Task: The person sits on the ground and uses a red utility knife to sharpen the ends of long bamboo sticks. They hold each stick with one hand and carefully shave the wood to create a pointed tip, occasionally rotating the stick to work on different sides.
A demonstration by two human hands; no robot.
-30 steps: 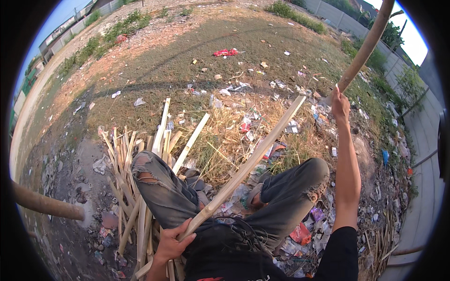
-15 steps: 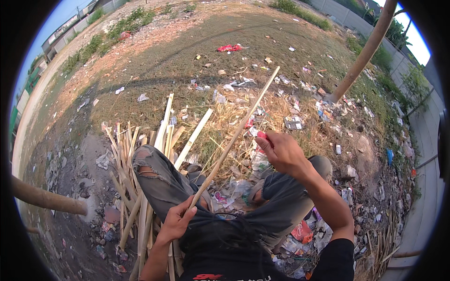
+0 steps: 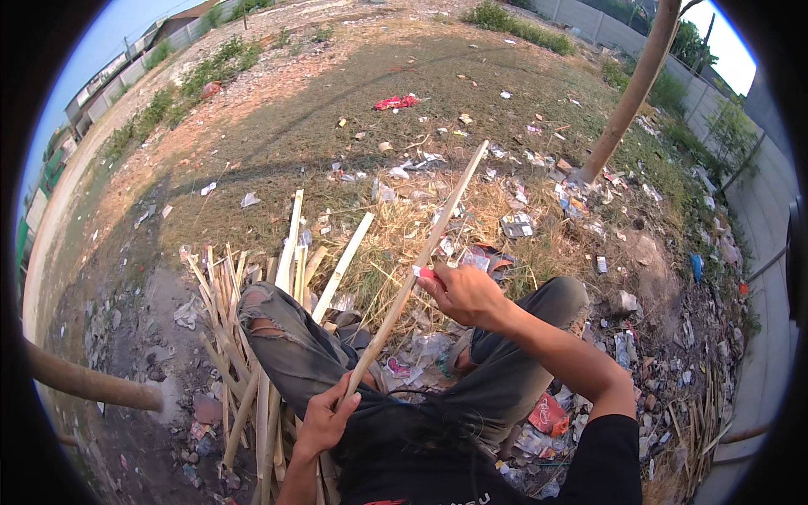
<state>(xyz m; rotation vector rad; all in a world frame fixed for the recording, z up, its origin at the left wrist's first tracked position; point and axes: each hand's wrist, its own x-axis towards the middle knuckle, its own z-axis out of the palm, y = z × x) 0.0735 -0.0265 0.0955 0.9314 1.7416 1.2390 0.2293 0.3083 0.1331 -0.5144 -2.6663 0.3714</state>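
My left hand (image 3: 326, 418) is closed round the lower end of a long pale bamboo strip (image 3: 450, 206), in front of my lap. The strip slants up and away to the right, its far end in the air. In my right hand (image 3: 468, 295) is a small red tool (image 3: 427, 273) with a pale end, which meets the strip about midway along it. Fingers cover most of the tool, so its exact kind does not show. Beside my left knee lies a bundle of split bamboo strips (image 3: 268, 412), and several longer pieces (image 3: 343, 265) stick out beyond that knee.
I sit cross-legged in torn jeans (image 3: 290, 324) on littered ground with dry straw (image 3: 404, 240). A wooden post (image 3: 627, 101) stands at the far right, another pole (image 3: 93, 376) at the left. A concrete wall (image 3: 762, 252) runs along the right. Thin sticks (image 3: 720, 379) lie near it.
My right hand has moved left and slightly down, bringing the red tool against the bamboo strip. The strip's far end has dipped a little to the left. My left hand keeps its hold.
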